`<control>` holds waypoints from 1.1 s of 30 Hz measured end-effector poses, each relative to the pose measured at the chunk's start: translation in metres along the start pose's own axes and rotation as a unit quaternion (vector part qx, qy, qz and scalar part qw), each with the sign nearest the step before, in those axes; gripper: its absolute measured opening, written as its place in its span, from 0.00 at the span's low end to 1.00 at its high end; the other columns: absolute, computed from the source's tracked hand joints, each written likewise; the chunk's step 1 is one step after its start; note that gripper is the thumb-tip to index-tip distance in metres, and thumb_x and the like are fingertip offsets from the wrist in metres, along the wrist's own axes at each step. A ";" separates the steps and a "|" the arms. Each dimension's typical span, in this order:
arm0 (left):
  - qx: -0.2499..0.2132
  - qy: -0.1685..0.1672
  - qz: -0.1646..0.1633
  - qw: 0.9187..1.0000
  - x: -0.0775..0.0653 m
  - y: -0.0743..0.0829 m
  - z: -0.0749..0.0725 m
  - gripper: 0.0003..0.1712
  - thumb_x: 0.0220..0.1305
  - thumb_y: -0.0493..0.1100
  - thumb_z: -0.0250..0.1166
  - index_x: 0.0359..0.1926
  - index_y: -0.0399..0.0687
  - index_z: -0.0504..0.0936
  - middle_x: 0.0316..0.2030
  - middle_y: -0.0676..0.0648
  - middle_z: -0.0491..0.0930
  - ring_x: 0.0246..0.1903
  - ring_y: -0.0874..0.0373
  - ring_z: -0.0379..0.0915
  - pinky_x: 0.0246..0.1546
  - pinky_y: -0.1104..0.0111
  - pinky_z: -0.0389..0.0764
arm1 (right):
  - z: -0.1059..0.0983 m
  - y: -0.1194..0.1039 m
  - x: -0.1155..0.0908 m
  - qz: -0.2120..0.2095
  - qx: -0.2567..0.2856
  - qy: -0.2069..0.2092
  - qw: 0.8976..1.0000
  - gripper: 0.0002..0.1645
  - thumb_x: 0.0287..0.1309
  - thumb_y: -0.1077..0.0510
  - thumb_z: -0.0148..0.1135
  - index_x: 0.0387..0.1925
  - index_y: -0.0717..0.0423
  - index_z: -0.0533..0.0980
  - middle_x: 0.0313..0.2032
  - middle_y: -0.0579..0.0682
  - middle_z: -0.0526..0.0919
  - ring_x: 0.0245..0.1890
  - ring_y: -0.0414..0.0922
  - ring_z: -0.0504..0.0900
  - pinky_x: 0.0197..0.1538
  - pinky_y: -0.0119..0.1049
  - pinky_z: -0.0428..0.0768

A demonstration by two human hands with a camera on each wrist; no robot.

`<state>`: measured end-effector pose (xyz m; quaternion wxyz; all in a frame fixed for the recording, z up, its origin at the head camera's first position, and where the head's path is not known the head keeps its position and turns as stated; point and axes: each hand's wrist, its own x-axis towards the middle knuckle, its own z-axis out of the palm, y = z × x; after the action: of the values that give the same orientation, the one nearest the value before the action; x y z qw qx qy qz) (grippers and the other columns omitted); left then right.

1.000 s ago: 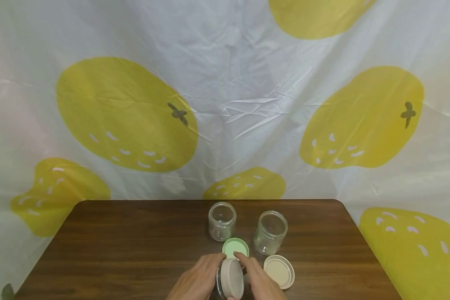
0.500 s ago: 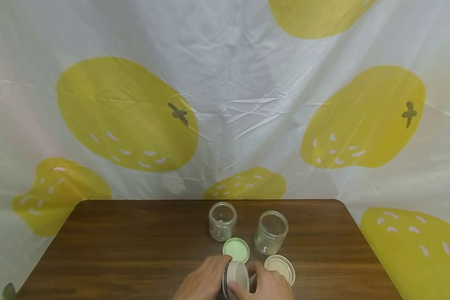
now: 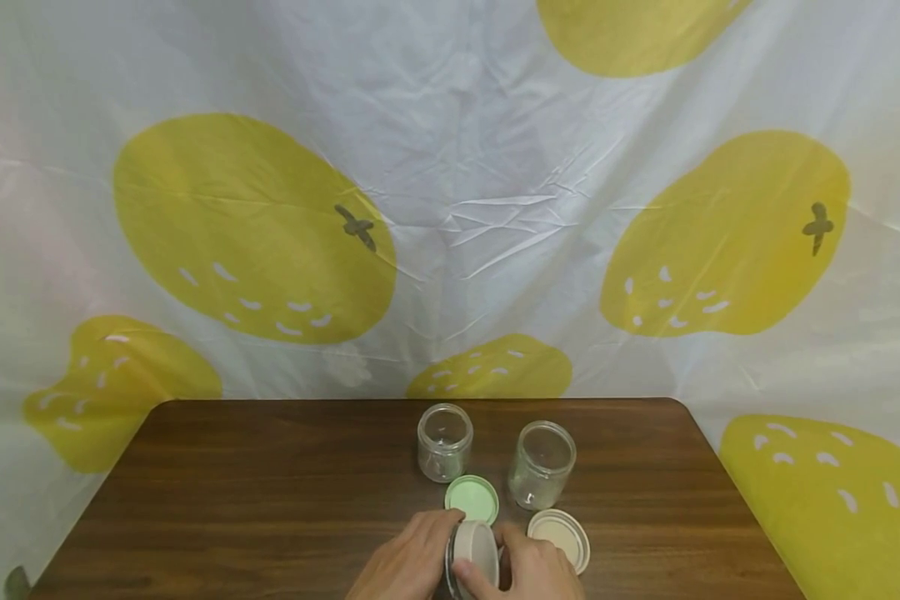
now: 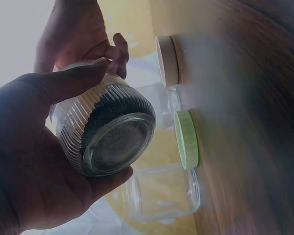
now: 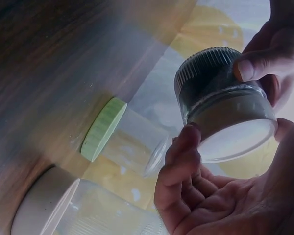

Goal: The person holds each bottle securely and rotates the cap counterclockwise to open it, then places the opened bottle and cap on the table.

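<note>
At the table's front, my left hand (image 3: 408,557) grips a ribbed glass jar (image 4: 105,122) with dark, grainy contents. The jar is held tilted, its base facing the left wrist camera. My right hand (image 3: 534,568) pinches the jar's pale lid (image 5: 230,125) by the rim, thumb on one side and fingers on the other. The lid sits on the jar's mouth. Just beyond my hands a light green lid (image 3: 472,500) lies on the table. By my right hand lies a cream lid (image 3: 561,537), partly covered by the fingers in the head view.
Two clear glass jars without lids stand farther back on the brown wooden table (image 3: 270,483): a shorter jar (image 3: 445,443) on the left and a taller jar (image 3: 542,467) on the right. A white curtain (image 3: 487,150) with yellow fruit prints hangs behind the table's far edge.
My right hand has shifted from reaching past the held jar to gripping its lid with thumb and fingers. The held jar has moved slightly right. The last half second shows hardly any motion.
</note>
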<state>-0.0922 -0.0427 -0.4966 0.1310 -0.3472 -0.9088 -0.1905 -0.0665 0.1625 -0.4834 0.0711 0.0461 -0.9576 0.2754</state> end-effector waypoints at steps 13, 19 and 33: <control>-0.036 -0.026 -0.017 0.999 -0.001 -0.002 -0.004 0.47 0.63 0.76 0.63 0.68 0.46 0.71 0.59 0.50 0.80 0.59 0.59 0.77 0.51 0.63 0.87 | 0.005 0.016 -0.002 -0.148 0.013 0.010 0.989 0.36 0.57 0.29 0.71 0.57 0.46 0.77 0.40 0.32 0.85 0.35 0.25 0.78 0.36 0.29 0.80; -0.032 -0.014 -0.006 0.999 -0.002 -0.006 -0.002 0.48 0.65 0.78 0.59 0.68 0.45 0.71 0.59 0.51 0.80 0.59 0.59 0.78 0.50 0.63 0.87 | 0.004 0.023 -0.001 -0.205 0.008 0.017 0.978 0.46 0.56 0.29 0.72 0.67 0.51 0.73 0.52 0.35 0.84 0.39 0.27 0.78 0.39 0.28 0.81; -0.025 -0.005 0.016 1.000 -0.006 -0.012 -0.001 0.57 0.58 0.85 0.58 0.69 0.44 0.71 0.59 0.50 0.79 0.58 0.58 0.77 0.47 0.65 0.87 | -0.005 0.030 0.007 -0.265 0.034 -0.038 0.963 0.59 0.53 0.25 0.73 0.77 0.50 0.66 0.55 0.40 0.79 0.40 0.32 0.78 0.37 0.28 0.80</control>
<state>-0.0955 -0.0549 -0.5013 0.1209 -0.3656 -0.8988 -0.2096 -0.0771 0.1899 -0.4937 0.1033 0.3108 -0.9033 0.2771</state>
